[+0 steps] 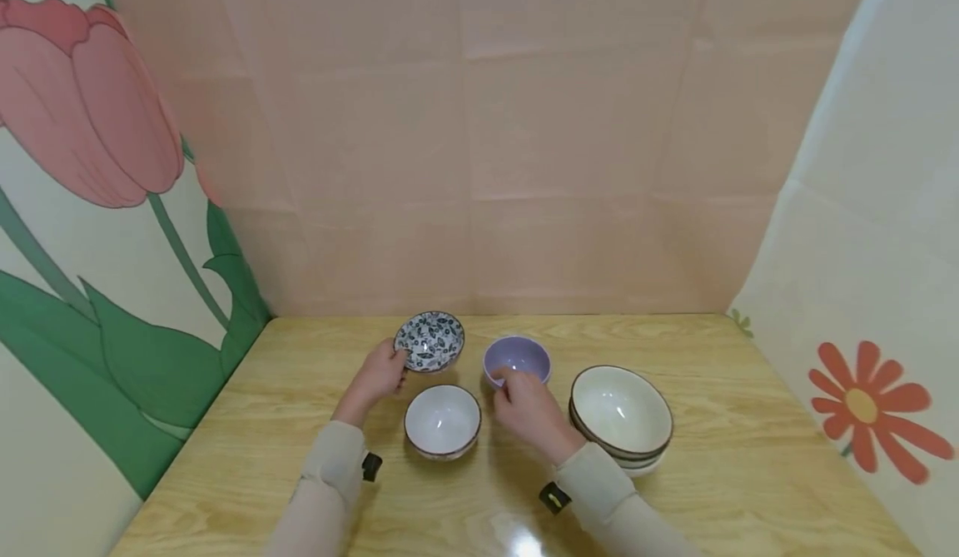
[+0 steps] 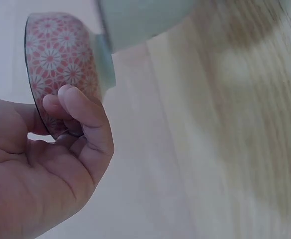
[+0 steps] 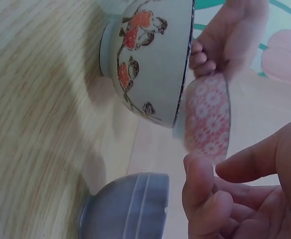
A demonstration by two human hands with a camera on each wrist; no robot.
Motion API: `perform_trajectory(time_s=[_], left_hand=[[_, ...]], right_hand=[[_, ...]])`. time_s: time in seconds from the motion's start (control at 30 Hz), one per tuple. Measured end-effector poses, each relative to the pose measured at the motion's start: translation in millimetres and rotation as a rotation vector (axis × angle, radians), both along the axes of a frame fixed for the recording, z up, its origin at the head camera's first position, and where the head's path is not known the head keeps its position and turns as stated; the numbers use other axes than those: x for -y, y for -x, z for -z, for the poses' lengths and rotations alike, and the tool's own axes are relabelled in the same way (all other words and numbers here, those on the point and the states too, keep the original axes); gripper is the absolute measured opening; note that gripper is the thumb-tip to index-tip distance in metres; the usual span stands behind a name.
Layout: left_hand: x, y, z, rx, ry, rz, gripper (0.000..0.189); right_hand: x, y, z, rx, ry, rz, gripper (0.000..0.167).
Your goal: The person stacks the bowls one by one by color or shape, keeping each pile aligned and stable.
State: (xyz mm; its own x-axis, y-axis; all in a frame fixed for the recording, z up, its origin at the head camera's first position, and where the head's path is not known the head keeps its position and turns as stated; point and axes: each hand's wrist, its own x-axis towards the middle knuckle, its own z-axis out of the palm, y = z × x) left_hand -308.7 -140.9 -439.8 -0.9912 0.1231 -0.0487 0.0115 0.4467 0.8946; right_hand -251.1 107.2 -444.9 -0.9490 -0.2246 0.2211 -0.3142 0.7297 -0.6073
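Observation:
My left hand (image 1: 378, 374) grips the rim of a small bowl (image 1: 430, 342) and holds it up, tilted. Its inside has a dark floral print; the left wrist view shows red and white flowers outside. Near my right hand (image 1: 534, 411) stands a purple bowl (image 1: 517, 355). In the right wrist view the loosely bent fingers (image 3: 200, 179) hang just above that bowl's mouth, apart from it and holding nothing. Between the hands sits a white bowl (image 1: 442, 420) with a brown rim. Orange birds decorate its outside in the right wrist view.
A stack of larger cream bowls (image 1: 622, 411) with dark rims stands right of my right hand. The wooden table (image 1: 749, 474) meets a plain pinkish cloth (image 1: 472, 166) at the back. Flower-printed cloths hang at both sides.

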Motion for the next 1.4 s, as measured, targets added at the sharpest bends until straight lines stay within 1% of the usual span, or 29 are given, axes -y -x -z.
perform_trajectory(time_s=[0.13, 0.23, 0.33, 0.5, 0.67, 0.77, 0.87, 1.0, 1.2, 1.3, 1.4], left_hand=[[3.0, -11.4, -13.5, -0.019, 0.031, 0.026, 0.02], [4.2, -19.5, -19.8, -0.044, 0.034, 0.046, 0.019], [4.9, -28.4, -23.2, -0.061, 0.029, 0.064, 0.018], [6.9, -44.7, -26.4, -0.063, 0.023, 0.084, 0.021], [8.9, -59.4, -28.8, -0.069, 0.018, 0.095, 0.022], [9.1, -66.5, -29.7, -0.059, 0.028, 0.116, 0.023], [8.5, -71.5, -28.9, -0.043, 0.042, 0.132, 0.024], [6.6, -76.1, -24.1, -0.045, 0.049, 0.145, 0.023], [3.9, -82.1, -13.1, -0.068, 0.057, 0.197, 0.024], [3.3, -83.6, -8.8, -0.059, 0.053, 0.207, 0.024], [2.6, -84.3, -5.9, -0.062, 0.051, 0.211, 0.023]], right_hand=[[-3.5, 2.2, -0.8, 0.016, 0.017, 0.002, 0.031], [-5.2, 2.6, -0.9, 0.018, 0.023, 0.0, 0.031], [-5.9, 1.6, -0.6, 0.032, 0.028, -0.007, 0.032], [-4.8, -1.2, 0.3, 0.048, 0.043, -0.018, 0.036], [-4.7, -3.9, -1.3, 0.022, 0.057, -0.038, 0.036], [-4.9, -5.9, -4.3, 0.006, 0.074, -0.055, 0.035], [-4.5, -8.2, -7.2, -0.007, 0.1, -0.077, 0.034], [-4.0, -11.0, -9.4, -0.041, 0.109, -0.123, 0.035], [-3.0, -14.5, -8.7, -0.094, 0.055, -0.194, 0.036], [-2.5, -14.4, -7.3, -0.113, 0.039, -0.214, 0.036], [-2.4, -13.8, -5.9, -0.124, 0.049, -0.225, 0.033]])
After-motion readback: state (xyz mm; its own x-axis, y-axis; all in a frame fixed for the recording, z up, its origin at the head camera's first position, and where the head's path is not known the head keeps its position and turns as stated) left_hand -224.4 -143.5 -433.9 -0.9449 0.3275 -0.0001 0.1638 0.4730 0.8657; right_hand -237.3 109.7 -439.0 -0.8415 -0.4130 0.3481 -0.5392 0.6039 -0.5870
